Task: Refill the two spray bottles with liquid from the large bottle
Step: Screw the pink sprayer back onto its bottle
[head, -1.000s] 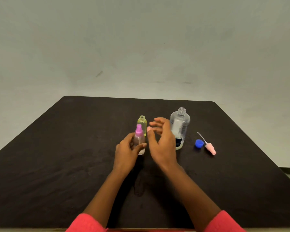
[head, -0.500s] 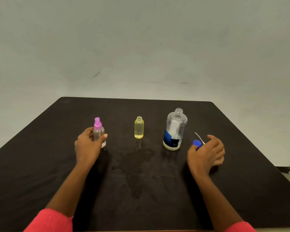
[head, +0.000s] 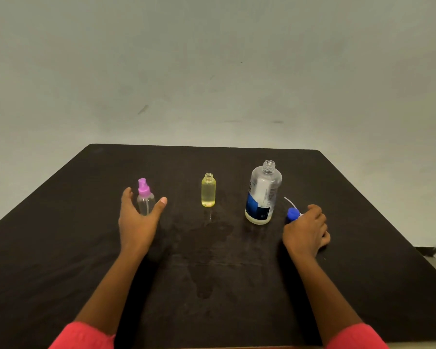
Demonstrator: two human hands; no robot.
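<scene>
Head view: a dark surface carries three bottles in a row, roughly midway between its far and near edges. Toward the left edge stands a small clear spray bottle with a purple pump top screwed on, upright. The left hand is spread behind it on the near side, thumb and fingers apart on either side of the bottle's body; whether they touch it cannot be told. In the middle stands a small yellow bottle, upright, its neck open with no top, holding yellowish liquid almost to the shoulder. A dark wet stain spreads on the surface from just in front of this bottle toward the near edge. To the right stands the large clear bottle, upright, uncapped, with a blue and white label. Near the right edge the right hand lies curled on the surface, fingers bent over a spray top whose thin white tube sticks out toward the far edge. A blue cap sits against the hand's knuckles. Red sleeves show at both wrists near the near edge.
</scene>
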